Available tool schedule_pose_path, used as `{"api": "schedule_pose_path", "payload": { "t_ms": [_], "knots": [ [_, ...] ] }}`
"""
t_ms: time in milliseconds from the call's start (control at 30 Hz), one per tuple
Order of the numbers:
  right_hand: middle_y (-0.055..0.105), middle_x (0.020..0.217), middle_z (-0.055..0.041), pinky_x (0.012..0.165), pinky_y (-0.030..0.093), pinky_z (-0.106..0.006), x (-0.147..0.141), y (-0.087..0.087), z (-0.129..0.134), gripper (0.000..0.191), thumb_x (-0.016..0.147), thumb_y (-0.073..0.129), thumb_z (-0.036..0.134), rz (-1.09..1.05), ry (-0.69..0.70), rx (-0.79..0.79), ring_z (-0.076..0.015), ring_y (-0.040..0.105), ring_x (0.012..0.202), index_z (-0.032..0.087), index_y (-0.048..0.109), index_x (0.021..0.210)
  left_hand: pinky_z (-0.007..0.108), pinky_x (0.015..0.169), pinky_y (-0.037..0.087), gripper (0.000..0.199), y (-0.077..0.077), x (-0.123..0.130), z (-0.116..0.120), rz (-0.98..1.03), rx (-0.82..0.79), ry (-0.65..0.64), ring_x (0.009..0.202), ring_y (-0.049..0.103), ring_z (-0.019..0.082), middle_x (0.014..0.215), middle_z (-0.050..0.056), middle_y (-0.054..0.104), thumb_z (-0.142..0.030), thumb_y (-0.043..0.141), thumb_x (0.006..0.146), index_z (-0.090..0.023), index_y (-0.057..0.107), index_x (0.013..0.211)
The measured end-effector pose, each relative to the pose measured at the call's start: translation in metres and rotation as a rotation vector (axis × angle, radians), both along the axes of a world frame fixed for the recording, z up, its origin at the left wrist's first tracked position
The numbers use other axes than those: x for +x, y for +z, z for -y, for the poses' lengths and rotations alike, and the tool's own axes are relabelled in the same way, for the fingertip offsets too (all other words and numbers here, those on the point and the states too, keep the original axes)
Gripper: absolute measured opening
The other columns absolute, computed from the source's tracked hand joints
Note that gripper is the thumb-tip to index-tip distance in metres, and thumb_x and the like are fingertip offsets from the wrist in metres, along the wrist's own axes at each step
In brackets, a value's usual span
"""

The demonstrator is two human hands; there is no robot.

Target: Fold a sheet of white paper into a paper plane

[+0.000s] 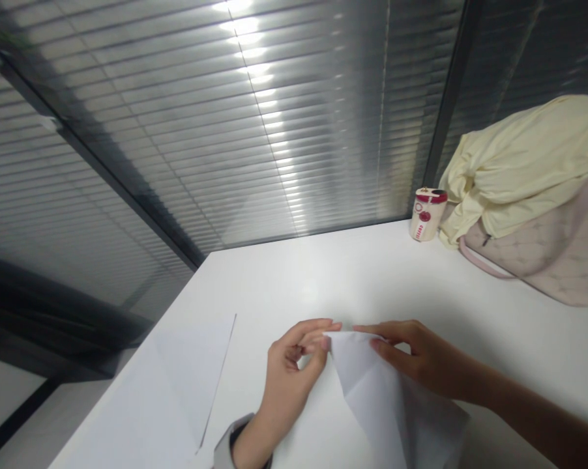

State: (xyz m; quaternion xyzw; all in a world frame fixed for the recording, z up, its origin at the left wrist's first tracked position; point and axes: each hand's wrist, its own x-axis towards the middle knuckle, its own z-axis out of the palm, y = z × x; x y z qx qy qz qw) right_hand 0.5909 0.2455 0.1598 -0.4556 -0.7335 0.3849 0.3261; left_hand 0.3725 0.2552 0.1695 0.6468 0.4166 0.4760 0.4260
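Observation:
A sheet of white paper [372, 391] with creases and a folded top edge is held up over the white table. My left hand [294, 371] pinches its upper left corner between thumb and fingers. At the upper right of the same edge, my right hand [416, 355] grips the paper, thumb on the near side and fingers along the top. The lower part of the paper runs out of the frame at the bottom.
More white paper [191, 384] lies on the left of the white table [304, 280]. At the back right stands a cream and red cup [427, 216], beside a quilted pink bag [558, 267] with a pale yellow cloth [533, 163] on it. Blinds hang behind the table.

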Motion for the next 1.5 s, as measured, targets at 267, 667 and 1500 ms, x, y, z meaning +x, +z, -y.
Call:
{"api": "schedule_pose_path", "payload": {
  "t_ms": [267,667,1500],
  "knots": [
    [0.072,0.106,-0.0058,0.073,0.053,-0.032,-0.005,0.004,0.004,0.033,0.094,0.046,0.034,0.025,0.017,0.035,-0.0236,0.068,0.088,0.026,0.064,0.121,0.017,0.066,0.053,0.006,0.006,0.004,0.003,0.033,-0.065,0.083,0.072,0.071,0.016,0.082,0.005,0.077,-0.021,0.073,0.075,-0.018,0.073,0.081],
    [0.072,0.109,-0.0031,0.084,0.049,-0.028,-0.014,0.017,0.004,0.03,0.091,0.052,0.035,-0.086,0.124,-0.007,-0.0227,0.065,0.098,0.024,0.069,0.114,0.019,0.067,0.053,0.01,0.012,0.006,0.006,0.157,-0.228,0.087,0.075,0.071,0.018,0.078,0.006,0.077,-0.026,0.076,0.073,-0.017,0.076,0.074],
    [0.058,0.057,0.0008,0.049,0.033,-0.02,-0.017,0.013,0.005,0.037,0.092,0.044,0.034,0.115,-0.007,0.069,-0.0105,0.048,0.053,0.014,0.068,0.072,0.02,0.061,0.05,0.02,0.006,0.009,0.006,0.157,-0.346,0.028,0.063,0.067,0.016,0.068,0.007,0.075,-0.034,0.074,0.075,-0.015,0.078,0.079]
  ]
}}
